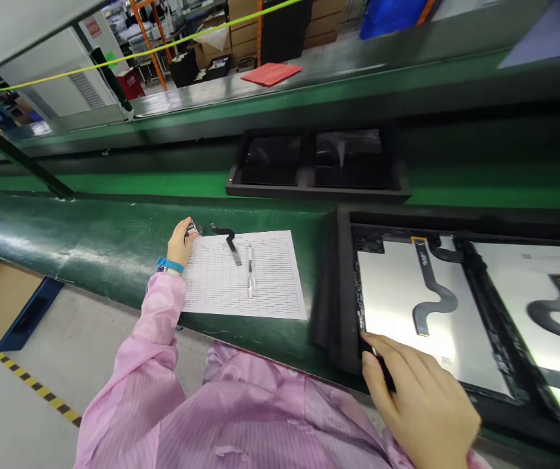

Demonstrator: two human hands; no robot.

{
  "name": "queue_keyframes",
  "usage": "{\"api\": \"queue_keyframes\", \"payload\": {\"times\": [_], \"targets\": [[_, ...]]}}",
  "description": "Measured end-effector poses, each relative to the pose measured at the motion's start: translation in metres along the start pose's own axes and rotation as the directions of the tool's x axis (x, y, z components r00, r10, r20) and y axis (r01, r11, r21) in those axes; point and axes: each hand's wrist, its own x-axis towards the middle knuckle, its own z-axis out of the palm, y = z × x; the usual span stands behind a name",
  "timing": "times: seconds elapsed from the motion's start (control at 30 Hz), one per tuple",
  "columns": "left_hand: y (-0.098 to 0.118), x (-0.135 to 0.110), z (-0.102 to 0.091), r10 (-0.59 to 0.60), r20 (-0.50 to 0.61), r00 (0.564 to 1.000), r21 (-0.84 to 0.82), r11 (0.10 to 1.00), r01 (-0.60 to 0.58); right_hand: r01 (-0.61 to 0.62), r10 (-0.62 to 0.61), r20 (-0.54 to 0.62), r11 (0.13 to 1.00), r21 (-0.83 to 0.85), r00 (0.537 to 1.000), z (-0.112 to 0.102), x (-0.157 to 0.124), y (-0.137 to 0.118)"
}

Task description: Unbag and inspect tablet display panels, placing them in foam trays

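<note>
Metal part (193, 229) pinched, right fingers (397, 348) touching tray (343, 293)

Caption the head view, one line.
Left hand touches a small shiny part by the printed sheet; right hand holds a dark tool at the panel corner in the tray.

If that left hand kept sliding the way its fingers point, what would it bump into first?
Likely the small shiny part right at the left hand's fingertips, then the black flex cable on the paper form.
</note>
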Motion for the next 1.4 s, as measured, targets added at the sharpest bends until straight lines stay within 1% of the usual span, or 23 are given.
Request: {"api": "queue_keyframes", "payload": {"times": [0.13, 0.4, 0.47, 0.57, 0.67, 0.77, 0.83, 0.9, 0.97, 1.0, 1.03, 1.07, 1.1, 1.13, 1.17, 1.2, 1.23, 1.3, 1.37, 1.4], "targets": [[-0.003, -0.002, 0.002, -0.009, -0.001, 1.0, -0.004, 1.0, 0.009, 0.039, -0.042, -0.064, 0.997, -0.06, 0.997, 0.003, 0.001, 0.001], [0.0, -0.005, 0.005, -0.024, -0.003, 1.0, 0.002, 1.0, 0.024, 0.04, -0.043, -0.049, 0.997, -0.067, 0.998, 0.003, -0.002, 0.005], [0.001, -0.005, 0.004, -0.026, -0.011, 1.0, 0.002, 1.0, 0.026, 0.046, -0.049, -0.059, 0.997, -0.065, 0.997, 0.003, -0.001, 0.004], [0.003, -0.004, 0.004, -0.028, -0.014, 1.0, -0.001, 1.0, 0.028, 0.034, -0.037, -0.042, 0.998, -0.058, 0.998, 0.002, -0.001, 0.0], [0.004, 0.0, 0.005, -0.029, -0.023, 0.999, -0.011, 1.0, 0.029, -0.041, 0.041, 0.002, 0.999, 0.012, 0.999, -0.001, -0.001, -0.002], [0.003, 0.003, 0.0, -0.037, -0.002, 0.999, -0.034, 0.999, 0.037, -0.165, 0.162, 0.036, 0.982, 0.095, 0.986, -0.006, 0.003, 0.004], [0.003, 0.006, -0.009, -0.05, 0.056, 0.997, -0.06, 0.997, 0.053, -0.242, 0.239, 0.053, 0.968, 0.065, 0.97, -0.008, 0.008, 0.013], [0.006, 0.008, -0.021, -0.054, 0.101, 0.993, -0.072, 0.996, 0.062, -0.298, 0.298, 0.089, 0.954, -0.019, 0.95, -0.007, 0.016, 0.022], [0.016, 0.009, -0.036, -0.04, 0.08, 0.996, -0.057, 0.997, 0.045, -0.32, 0.336, 0.157, 0.94, -0.117, 0.929, -0.001, 0.026, 0.027], [0.025, 0.007, -0.042, -0.024, 0.057, 0.998, -0.032, 0.999, 0.026, -0.326, 0.354, 0.196, 0.932, -0.161, 0.915, 0.003, 0.033, 0.027], [0.036, 0.003, -0.048, -0.017, 0.055, 0.998, 0.064, 0.998, 0.013, -0.33, 0.373, 0.237, 0.922, -0.2, 0.897, 0.007, 0.04, 0.025], [0.05, -0.003, -0.052, -0.007, 0.079, 0.997, 0.135, 0.991, -0.004, -0.335, 0.393, 0.279, 0.913, -0.235, 0.876, 0.012, 0.048, 0.022], [0.067, -0.011, -0.053, 0.017, 0.128, 0.992, 0.167, 0.985, -0.039, -0.342, 0.416, 0.318, 0.902, -0.265, 0.852, 0.015, 0.055, 0.018], [0.084, -0.021, -0.052, 0.066, 0.177, 0.982, 0.157, 0.983, -0.094, -0.349, 0.439, 0.354, 0.891, -0.291, 0.826, 0.018, 0.063, 0.014], [0.103, -0.033, -0.048, 0.124, 0.242, 0.962, 0.126, 0.979, -0.158, -0.356, 0.46, 0.386, 0.88, -0.314, 0.799, 0.019, 0.069, 0.01], [0.121, -0.046, -0.04, 0.198, 0.298, 0.934, 0.074, 0.971, -0.229, -0.363, 0.481, 0.41, 0.87, -0.334, 0.775, 0.02, 0.074, 0.007], [0.139, -0.058, -0.03, 0.288, 0.341, 0.895, -0.009, 0.953, -0.303, -0.368, 0.498, 0.429, 0.86, -0.352, 0.754, 0.019, 0.079, 0.003], [0.171, -0.081, -0.003, 0.413, 0.461, 0.785, -0.16, 0.909, -0.385, -0.376, 0.527, 0.45, 0.843, -0.384, 0.721, 0.017, 0.085, -0.003], [0.196, -0.099, 0.026, 0.508, 0.55, 0.663, -0.299, 0.861, -0.411, -0.386, 0.556, 0.451, 0.823, -0.417, 0.698, 0.016, 0.09, -0.007], [0.207, -0.106, 0.04, 0.536, 0.56, 0.631, -0.355, 0.844, -0.402, -0.394, 0.574, 0.445, 0.809, -0.436, 0.687, 0.016, 0.092, -0.008]]}}
